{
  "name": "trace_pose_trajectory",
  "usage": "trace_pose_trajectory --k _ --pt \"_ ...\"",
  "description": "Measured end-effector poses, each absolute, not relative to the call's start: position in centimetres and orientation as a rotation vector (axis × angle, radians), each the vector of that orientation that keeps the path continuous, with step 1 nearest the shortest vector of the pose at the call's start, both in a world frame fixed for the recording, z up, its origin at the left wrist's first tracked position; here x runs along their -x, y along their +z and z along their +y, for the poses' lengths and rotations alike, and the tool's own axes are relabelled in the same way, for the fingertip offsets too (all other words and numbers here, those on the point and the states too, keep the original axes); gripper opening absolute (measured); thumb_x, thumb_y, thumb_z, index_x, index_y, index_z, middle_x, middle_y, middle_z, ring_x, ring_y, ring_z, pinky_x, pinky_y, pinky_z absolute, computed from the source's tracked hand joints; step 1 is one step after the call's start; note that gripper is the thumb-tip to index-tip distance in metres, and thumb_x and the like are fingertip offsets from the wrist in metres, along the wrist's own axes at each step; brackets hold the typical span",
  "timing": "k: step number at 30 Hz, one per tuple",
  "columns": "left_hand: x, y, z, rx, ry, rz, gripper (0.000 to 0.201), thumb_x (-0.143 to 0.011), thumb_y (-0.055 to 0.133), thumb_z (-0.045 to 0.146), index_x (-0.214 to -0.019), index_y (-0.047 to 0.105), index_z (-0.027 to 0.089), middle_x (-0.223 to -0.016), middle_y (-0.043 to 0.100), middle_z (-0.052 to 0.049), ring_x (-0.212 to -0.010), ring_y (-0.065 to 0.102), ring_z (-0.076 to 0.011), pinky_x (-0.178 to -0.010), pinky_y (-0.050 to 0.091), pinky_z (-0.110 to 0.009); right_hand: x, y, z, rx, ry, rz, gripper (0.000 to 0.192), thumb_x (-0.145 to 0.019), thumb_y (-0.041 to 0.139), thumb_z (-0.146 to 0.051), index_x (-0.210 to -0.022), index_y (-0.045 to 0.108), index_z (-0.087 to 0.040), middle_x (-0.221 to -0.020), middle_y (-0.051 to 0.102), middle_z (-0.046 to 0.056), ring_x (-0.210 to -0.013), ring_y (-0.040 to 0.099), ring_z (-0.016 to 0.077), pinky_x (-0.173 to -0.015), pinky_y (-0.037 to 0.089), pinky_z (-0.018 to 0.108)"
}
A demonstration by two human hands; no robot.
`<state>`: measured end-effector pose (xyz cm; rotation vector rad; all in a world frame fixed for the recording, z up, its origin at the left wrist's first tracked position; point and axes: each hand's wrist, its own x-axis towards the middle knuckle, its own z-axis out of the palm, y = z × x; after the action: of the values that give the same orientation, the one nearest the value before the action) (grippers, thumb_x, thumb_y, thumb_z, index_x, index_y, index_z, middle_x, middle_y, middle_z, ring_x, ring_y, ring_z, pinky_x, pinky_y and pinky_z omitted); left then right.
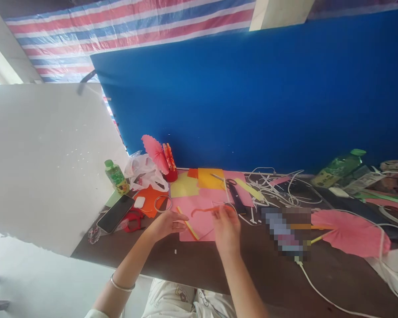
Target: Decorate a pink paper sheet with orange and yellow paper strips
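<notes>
Over the pink paper sheet [199,216] on the bench [199,265], the left hand [167,223] pinches a yellow paper strip [188,224]. The right hand [226,227], fingers closed, grips one end of an orange paper strip [203,209].

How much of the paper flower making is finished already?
Two folded paper fans already look done: a pink and an orange one standing in the red cup, and a big pink fan lies on the table. Right now the left hand holds a yellow strip and the right hand an orange strip. The flat coloured sheets remain unfolded.
</notes>
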<state>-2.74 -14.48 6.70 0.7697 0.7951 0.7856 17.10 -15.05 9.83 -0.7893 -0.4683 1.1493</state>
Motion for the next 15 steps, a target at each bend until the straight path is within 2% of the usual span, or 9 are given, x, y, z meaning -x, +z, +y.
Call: trace_pose_trajectory --k 4,5,8,11,15 --pt "0.0 5.3 -11.8 -1.479 0.744 1.179 0.03 -0.078 0.048 0.036 -0.087 0.067 0.015 -0.092 0.067 -0.011 -0.074 0.063 -0.0186 -0.071 0.049 -0.032 -22.7 10.0 -17.6 0.913 0.891 -0.621 0.027 -0.06 0.075 -0.037 -0.072 0.058 -0.02 -0.068 0.062 -0.001 -0.067 0.058 0.0118 -0.068 0.047 0.03" --pt "-1.0 5.2 -11.0 -1.57 0.721 1.205 0.025 -0.074 0.052 0.033 -0.084 0.067 0.015 -0.087 0.067 -0.01 -0.072 0.062 -0.0192 -0.07 0.048 -0.033 -24.0 9.9 -18.4 0.966 0.835 -0.67 0.027 -0.061 0.074 -0.038 -0.072 0.058 -0.019 -0.071 0.063 0.001 -0.068 0.058 0.0129 -0.068 0.047 0.031" --pt "-4.6 5.1 -8.5 -1.748 0.678 1.206 0.019 -0.067 0.059 0.023 -0.084 0.066 0.017 -0.092 0.064 -0.011 -0.078 0.058 -0.0219 -0.077 0.045 -0.037 -27.2 9.5 -21.1 1.064 0.736 -0.751 0.027 -0.062 0.073 -0.04 -0.072 0.057 -0.02 -0.069 0.061 0.002 -0.065 0.058 0.0154 -0.065 0.048 0.034" --pt "-8.2 5.1 -6.4 -1.911 0.62 1.147 0.017 -0.067 0.058 0.016 -0.082 0.066 0.018 -0.096 0.059 -0.011 -0.096 0.051 -0.0267 -0.092 0.036 -0.041 -29.3 9.0 -23.8 1.137 0.73 -0.72 0.028 -0.061 0.074 -0.04 -0.072 0.057 -0.02 -0.066 0.06 0.0 -0.061 0.058 0.0154 -0.062 0.048 0.034" --pt "-11.4 4.6 -4.1 -2.024 0.525 1.067 0.006 -0.064 0.059 0.011 -0.064 0.062 0.016 -0.089 0.055 -0.012 -0.103 0.045 -0.0322 -0.094 0.031 -0.045 -31.6 8.2 -26.8 1.216 0.739 -0.598 0.028 -0.059 0.076 -0.038 -0.071 0.058 -0.02 -0.067 0.06 0.0 -0.062 0.058 0.014 -0.062 0.048 0.03"
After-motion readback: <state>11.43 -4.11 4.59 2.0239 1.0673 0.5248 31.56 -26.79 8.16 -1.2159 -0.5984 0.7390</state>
